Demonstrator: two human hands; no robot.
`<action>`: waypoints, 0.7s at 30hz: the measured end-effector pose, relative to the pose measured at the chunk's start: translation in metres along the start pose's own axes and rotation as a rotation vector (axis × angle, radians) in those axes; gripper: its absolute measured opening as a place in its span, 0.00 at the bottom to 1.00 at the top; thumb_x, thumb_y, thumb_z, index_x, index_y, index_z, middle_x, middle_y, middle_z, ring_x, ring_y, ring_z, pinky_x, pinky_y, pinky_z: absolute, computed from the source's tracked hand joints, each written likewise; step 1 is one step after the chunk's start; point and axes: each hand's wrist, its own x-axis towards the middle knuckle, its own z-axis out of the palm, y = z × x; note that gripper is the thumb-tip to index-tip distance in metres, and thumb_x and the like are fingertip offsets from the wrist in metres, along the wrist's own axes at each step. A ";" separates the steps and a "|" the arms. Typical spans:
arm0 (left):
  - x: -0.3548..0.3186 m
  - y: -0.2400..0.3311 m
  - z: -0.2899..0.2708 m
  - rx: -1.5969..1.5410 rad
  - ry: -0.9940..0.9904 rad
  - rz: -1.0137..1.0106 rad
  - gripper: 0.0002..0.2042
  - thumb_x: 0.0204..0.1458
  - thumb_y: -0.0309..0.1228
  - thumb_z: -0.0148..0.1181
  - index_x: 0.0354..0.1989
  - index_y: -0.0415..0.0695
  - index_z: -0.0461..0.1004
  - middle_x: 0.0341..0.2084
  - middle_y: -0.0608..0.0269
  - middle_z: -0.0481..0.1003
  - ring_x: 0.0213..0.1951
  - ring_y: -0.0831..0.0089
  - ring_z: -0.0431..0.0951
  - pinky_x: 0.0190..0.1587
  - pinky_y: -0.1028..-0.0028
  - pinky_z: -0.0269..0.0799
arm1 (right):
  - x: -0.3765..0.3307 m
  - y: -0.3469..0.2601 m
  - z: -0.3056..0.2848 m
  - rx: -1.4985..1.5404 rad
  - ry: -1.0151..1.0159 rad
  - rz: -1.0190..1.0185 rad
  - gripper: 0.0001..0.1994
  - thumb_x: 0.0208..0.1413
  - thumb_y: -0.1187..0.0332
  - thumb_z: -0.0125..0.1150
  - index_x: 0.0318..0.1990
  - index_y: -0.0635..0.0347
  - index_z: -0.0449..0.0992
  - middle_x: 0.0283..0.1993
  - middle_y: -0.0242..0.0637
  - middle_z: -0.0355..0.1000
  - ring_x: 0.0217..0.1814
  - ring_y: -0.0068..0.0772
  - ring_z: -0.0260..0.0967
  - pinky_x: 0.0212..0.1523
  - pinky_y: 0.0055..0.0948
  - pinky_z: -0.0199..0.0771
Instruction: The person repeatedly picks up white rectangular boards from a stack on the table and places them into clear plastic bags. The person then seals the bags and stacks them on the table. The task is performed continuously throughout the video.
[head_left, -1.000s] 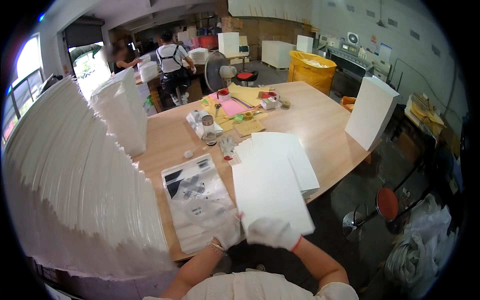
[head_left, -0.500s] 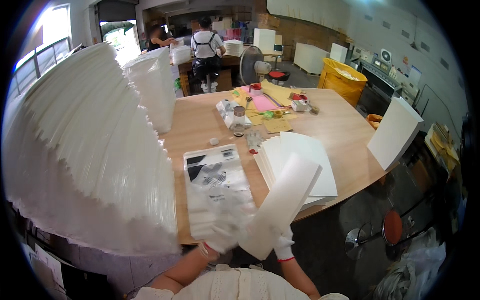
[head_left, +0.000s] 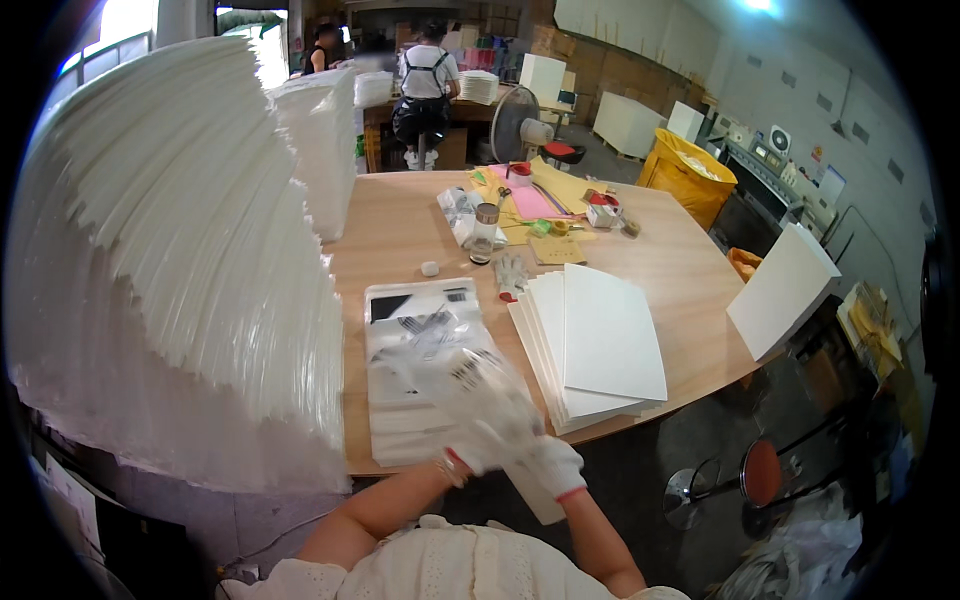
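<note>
Both my hands wear white work gloves and are close together at the table's near edge. My left hand is closed on a clear printed plastic bag, which is smeared by motion above the glove. Beside it, my right hand grips a white strip of paper sheets, whose lower end shows below the gloves. Whether the strip's upper part is inside the bag I cannot tell. A pile of flat printed plastic bags lies left of my hands. Fanned white sheets lie to the right.
Tall stacks of white plastic-wrapped material crowd the left side. Farther back on the table are a glass jar, a spare glove and tape rolls. A white block stands at the right edge. Two people work beyond a fan.
My hands have come closer together, with the left moving right. The white strip has dropped toward me and turned. A plastic bag has been lifted off the pile and now blurs above my hands.
</note>
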 end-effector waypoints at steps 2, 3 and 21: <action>-0.008 0.012 0.021 -0.070 -0.015 0.065 0.15 0.47 0.31 0.55 0.44 0.42 0.71 0.32 0.55 0.73 0.34 0.59 0.74 0.39 0.66 0.71 | 0.022 0.011 0.019 0.084 0.190 0.049 0.16 0.48 0.61 0.58 0.41 0.61 0.70 0.36 0.42 0.71 0.38 0.44 0.71 0.38 0.39 0.71; -0.015 -0.010 0.026 -0.130 0.084 0.017 0.14 0.45 0.31 0.55 0.42 0.42 0.71 0.31 0.54 0.73 0.34 0.58 0.74 0.39 0.66 0.71 | 0.044 0.017 0.034 0.139 0.291 0.055 0.18 0.48 0.59 0.58 0.43 0.60 0.69 0.36 0.42 0.70 0.38 0.45 0.70 0.39 0.40 0.71; -0.195 -0.024 0.021 -0.071 0.280 -1.045 0.10 0.47 0.29 0.55 0.38 0.42 0.66 0.33 0.51 0.70 0.35 0.59 0.72 0.36 0.62 0.68 | 0.022 0.088 0.095 0.593 -0.262 -0.291 0.32 0.57 0.61 0.47 0.66 0.55 0.41 0.53 0.48 0.65 0.48 0.45 0.68 0.47 0.43 0.64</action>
